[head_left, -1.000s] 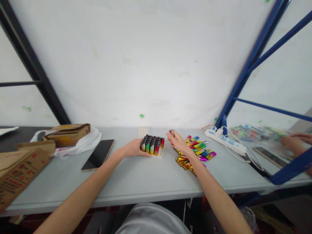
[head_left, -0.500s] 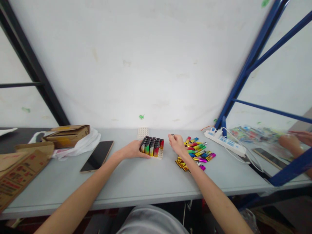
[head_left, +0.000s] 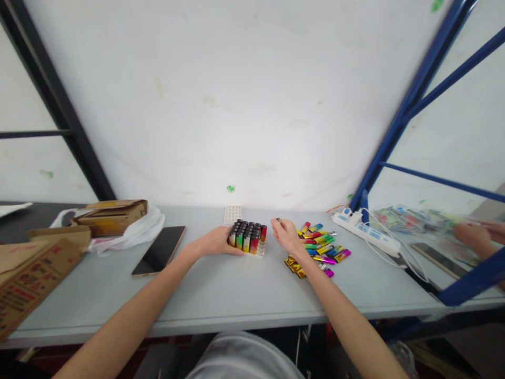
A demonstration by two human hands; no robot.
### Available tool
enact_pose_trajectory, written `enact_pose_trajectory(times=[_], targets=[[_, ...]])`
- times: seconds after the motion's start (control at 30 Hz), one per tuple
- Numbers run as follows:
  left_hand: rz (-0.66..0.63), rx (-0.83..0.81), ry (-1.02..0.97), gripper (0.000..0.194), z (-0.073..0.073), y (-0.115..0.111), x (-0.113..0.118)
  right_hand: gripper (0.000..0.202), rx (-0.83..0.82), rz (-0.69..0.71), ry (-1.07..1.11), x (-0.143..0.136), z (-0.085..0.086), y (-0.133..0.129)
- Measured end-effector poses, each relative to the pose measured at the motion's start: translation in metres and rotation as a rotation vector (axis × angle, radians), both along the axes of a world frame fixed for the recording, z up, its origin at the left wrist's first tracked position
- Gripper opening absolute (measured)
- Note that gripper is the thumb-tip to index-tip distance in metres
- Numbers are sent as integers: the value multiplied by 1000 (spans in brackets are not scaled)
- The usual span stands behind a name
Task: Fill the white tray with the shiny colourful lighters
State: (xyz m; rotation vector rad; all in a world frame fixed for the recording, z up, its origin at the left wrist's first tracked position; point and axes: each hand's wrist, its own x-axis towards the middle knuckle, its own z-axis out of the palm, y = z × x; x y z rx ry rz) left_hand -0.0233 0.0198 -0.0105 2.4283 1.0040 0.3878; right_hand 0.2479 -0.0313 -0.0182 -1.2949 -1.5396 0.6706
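Several lighters (head_left: 246, 239) with black tops and shiny coloured bodies stand upright in a white tray (head_left: 260, 251), whose right-hand holes show bare. My left hand (head_left: 216, 241) grips the tray's left side, thumb along the front and fingers behind. To the right of the tray, my right hand (head_left: 284, 234) is raised a little above the table, its fingers closed on a lighter (head_left: 278, 219); only the dark tip shows. Beside and beneath my right forearm lies a loose pile of metallic lighters (head_left: 323, 245) in mixed colours.
A second white tray (head_left: 232, 213) lies by the wall. To the left are a phone (head_left: 160, 251), a white plastic bag (head_left: 130, 234) and cardboard boxes (head_left: 43, 276). A power strip (head_left: 366, 231) with cables lies near the blue frame (head_left: 389, 142). Beyond it are another person's hands (head_left: 473, 234).
The view has shifted slightly. Both of my hands keep nearly the same place and hold, and the other person's hands have moved a little.
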Motion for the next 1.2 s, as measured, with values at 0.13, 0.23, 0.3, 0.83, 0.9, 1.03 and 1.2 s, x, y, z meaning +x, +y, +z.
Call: enact_pose_trajectory(times=[0.13, 0.23, 0.3, 0.83, 0.9, 1.03, 1.2], targets=[[-2, -13, -10, 72, 1, 0, 0, 48, 24, -10, -21, 0, 1, -1], [7, -30, -16, 73, 1, -1, 0, 48, 64, -27, -17, 2, 6, -4], [11, -29, -12, 74, 1, 0, 0, 46, 69, -3, -11, 4, 11, -7], [11, -42, -14, 73, 3, -2, 1, 37, 189, 262, -407, 10, 22, -14], [18, -41, -13, 72, 4, -3, 1, 30, 186, 285, -459, 12, 19, -11], [16, -39, -16, 72, 4, -3, 1, 24, 199, 326, -560, 15, 14, -6], [20, -47, -11, 71, 5, -4, 1, 21, 180, 325, -494, 14, 11, -4]])
